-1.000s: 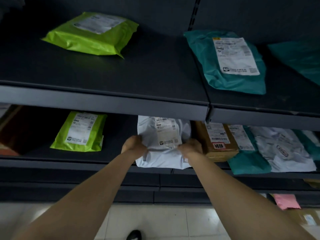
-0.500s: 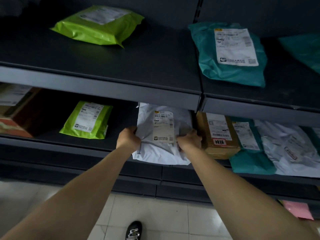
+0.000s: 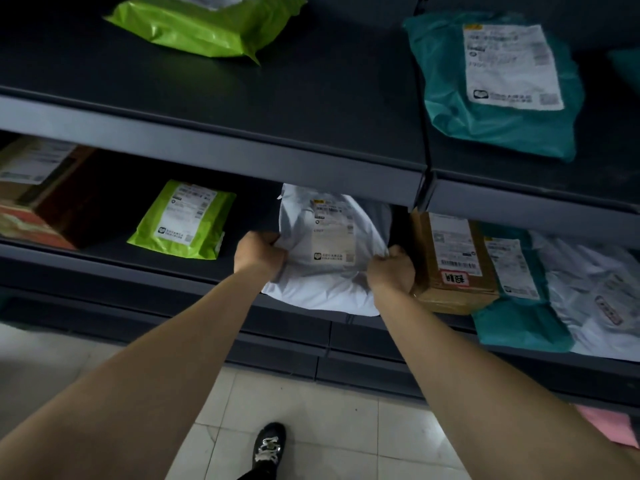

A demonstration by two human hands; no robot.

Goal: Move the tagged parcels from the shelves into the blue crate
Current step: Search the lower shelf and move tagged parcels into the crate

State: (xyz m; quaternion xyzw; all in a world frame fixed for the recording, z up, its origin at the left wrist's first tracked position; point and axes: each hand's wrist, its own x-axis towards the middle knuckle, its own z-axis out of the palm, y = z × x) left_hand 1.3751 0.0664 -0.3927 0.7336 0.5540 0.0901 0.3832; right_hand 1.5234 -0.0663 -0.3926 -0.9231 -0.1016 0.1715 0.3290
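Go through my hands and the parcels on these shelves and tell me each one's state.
white parcel: gripped at both sides, front edge past the lower shelf lip
left hand: grips the white parcel's left side
right hand: grips its right side
lower lime parcel: lying flat, label up
upper teal parcel: lying flat, label up
cardboard box: resting on the lower shelf, label up
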